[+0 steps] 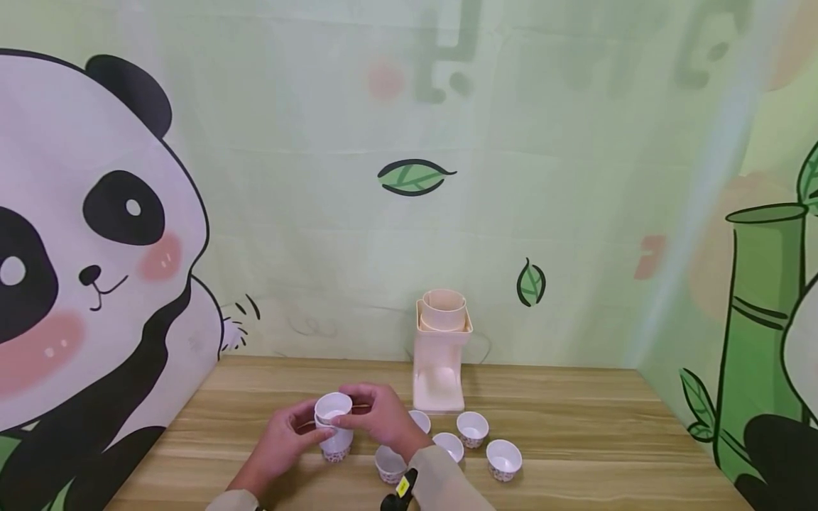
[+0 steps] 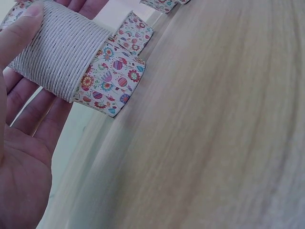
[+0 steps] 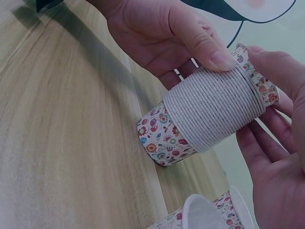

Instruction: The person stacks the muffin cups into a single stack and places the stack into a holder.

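A stack of nested paper cups [image 3: 214,112] stands upright on the table, its white rims packed in rings above the flower-printed wall of the lowest cup. My left hand [image 1: 277,441] grips the stack's side, thumb [image 3: 223,61] lying over the rims. At the top, my right hand [image 1: 386,419] pinches the uppermost paper cup [image 3: 263,88] between thumb and fingers. That cup sits partly raised out of the stack, with a band of its floral wall showing. Its white inside shows in the head view.
Several single floral cups, such as one at the right [image 1: 504,460] and one near the right wrist [image 1: 390,465], stand mouth up on the wooden table [image 1: 575,411]. Behind them is a pale pink stand [image 1: 437,369] topped by a round holder [image 1: 444,312]. A panda-printed backdrop [image 1: 287,177] encloses the table.
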Tool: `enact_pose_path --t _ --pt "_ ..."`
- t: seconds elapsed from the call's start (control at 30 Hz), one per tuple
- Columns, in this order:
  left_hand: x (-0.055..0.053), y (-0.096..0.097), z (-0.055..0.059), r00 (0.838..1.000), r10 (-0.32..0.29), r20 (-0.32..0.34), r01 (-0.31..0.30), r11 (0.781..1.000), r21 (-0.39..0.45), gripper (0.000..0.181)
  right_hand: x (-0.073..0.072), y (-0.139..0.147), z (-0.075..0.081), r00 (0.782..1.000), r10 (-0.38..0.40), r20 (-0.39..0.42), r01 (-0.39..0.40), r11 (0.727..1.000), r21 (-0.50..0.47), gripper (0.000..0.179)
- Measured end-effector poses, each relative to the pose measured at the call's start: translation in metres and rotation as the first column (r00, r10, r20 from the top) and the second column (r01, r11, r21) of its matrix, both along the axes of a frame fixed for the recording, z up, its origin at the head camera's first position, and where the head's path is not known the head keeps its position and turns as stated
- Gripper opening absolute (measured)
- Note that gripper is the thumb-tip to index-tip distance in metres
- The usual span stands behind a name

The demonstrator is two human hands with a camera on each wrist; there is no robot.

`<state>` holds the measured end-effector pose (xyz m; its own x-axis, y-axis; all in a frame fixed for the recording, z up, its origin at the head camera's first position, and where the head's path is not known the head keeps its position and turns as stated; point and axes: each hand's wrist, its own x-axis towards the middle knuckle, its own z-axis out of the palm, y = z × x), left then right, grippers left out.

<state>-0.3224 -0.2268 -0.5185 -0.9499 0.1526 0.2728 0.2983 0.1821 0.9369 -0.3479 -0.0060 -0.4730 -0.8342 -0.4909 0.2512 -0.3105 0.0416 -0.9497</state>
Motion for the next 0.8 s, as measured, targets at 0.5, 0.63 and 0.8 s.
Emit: enact_pose_path --t 0.5,0.63,0.8 --pt "-0.0012 -0.0001 -0.0001 1.000 -0.013 0.007 0.013 1.000 0.007 0.053 -0.0049 0.0010 -0.0049 1.000 0.002 0.010 -0.002 1.000 0.010 0.042" --pt "-0.0009 -0.0003 -0.0002 1.000 -0.017 0.005 0.017 1.000 0.008 0.053 -0.0053 0.0011 -0.0053 1.000 0.009 0.016 -0.010 1.000 0.010 0.043" --pt "-0.0012 -0.0006 -0.0004 1.000 -0.016 0.004 0.016 1.000 0.009 0.053 -0.0042 0.0016 -0.0040 0.999 0.025 0.034 -0.025 1.000 0.013 0.041"
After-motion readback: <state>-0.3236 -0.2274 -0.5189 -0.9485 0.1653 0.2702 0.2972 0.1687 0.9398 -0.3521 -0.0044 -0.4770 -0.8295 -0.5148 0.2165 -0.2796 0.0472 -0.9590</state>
